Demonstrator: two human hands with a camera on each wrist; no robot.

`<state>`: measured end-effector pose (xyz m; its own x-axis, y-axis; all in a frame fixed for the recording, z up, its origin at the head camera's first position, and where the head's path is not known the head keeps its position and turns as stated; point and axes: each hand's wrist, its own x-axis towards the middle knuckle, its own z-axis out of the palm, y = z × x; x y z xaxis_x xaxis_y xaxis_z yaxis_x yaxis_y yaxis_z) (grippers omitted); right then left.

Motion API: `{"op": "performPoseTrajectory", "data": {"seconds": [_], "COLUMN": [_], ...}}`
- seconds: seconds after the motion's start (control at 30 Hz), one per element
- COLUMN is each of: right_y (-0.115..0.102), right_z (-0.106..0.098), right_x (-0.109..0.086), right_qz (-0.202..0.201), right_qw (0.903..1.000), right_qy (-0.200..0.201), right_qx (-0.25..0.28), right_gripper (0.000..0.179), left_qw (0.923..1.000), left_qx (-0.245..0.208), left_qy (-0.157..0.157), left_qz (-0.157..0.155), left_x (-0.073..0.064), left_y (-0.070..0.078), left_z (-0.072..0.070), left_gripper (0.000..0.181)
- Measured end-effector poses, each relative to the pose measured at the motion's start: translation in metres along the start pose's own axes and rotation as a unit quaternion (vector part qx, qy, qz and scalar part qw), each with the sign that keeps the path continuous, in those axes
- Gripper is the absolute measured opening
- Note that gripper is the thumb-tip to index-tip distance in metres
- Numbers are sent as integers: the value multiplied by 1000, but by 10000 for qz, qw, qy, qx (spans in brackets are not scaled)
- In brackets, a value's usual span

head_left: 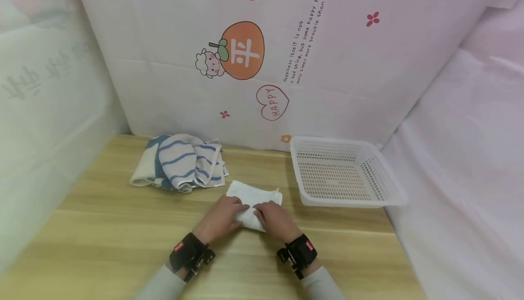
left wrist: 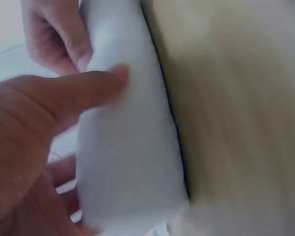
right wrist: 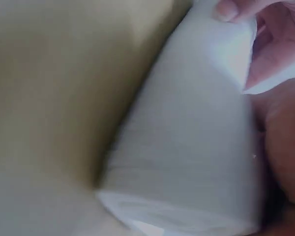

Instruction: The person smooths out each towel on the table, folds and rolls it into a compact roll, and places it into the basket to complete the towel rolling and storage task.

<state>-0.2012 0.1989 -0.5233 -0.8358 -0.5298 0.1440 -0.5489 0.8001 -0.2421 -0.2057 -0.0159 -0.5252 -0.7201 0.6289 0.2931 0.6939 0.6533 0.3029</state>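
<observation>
A white towel lies on the table in the head view, its near part gathered into a thick roll. In the left wrist view the rolled part of the towel shows smooth, and the left hand grips it with the thumb on top and the fingers along the far side. Close beside it, the right hand holds the same roll. From the right wrist view, the end of the roll shows layers, while that hand's fingers are partly hidden behind the towel.
A crumpled towel with blue and white stripes lies at the back left. At the back right stands a white plastic basket with slotted walls. The wooden table is bounded by printed white cloth at the back and sides.
</observation>
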Motion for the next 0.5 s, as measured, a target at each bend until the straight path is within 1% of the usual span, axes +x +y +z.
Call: {"op": "performPoseTrajectory", "data": {"seconds": [0.07,0.1,0.13,0.2,0.3,0.37,0.4,0.43,0.47,0.5], "right_y": [1,0,-1,-5,-15,-22,-25,-26,-26,-25], "right_z": [1,1,1,0,-1,1,3,5,7,9], "right_x": [-3,-5,-7,-10,-16,-19,-21,-21,-21,-20], "right_qz": [39,87,123,160,196,203,212,210,208,241], "right_qw": [9990,9982,9981,9990,9962,9917,9903,9896,9893,9896], "right_qy": [-228,-259,-206,117,819,1102,1158,1159,1137,1082], "right_qx": [384,542,574,410,-208,-637,-732,-824,-886,-917], "right_gripper": [22,23,23,18,11,19,25,31,36,39], "left_qw": [9998,9993,9984,9942,9824,9735,9699,9681,9684,9706], "left_qx": [-88,-201,-315,-726,-1267,-1518,-1595,-1593,-1577,-1539], "left_qy": [-186,-301,-450,-746,-1261,-1551,-1652,-1723,-1713,-1624], "left_qz": [-64,-107,-155,-258,-539,-717,-811,-876,-890,-883], "left_x": [-2,-2,-1,3,14,23,27,31,34,36], "left_y": [1,1,0,-3,-10,-16,-18,-19,-20,-20], "left_z": [2,1,1,0,-3,-6,-7,-8,-9,-9], "left_gripper": [40,39,37,36,36,36,36,37,36,36]}}
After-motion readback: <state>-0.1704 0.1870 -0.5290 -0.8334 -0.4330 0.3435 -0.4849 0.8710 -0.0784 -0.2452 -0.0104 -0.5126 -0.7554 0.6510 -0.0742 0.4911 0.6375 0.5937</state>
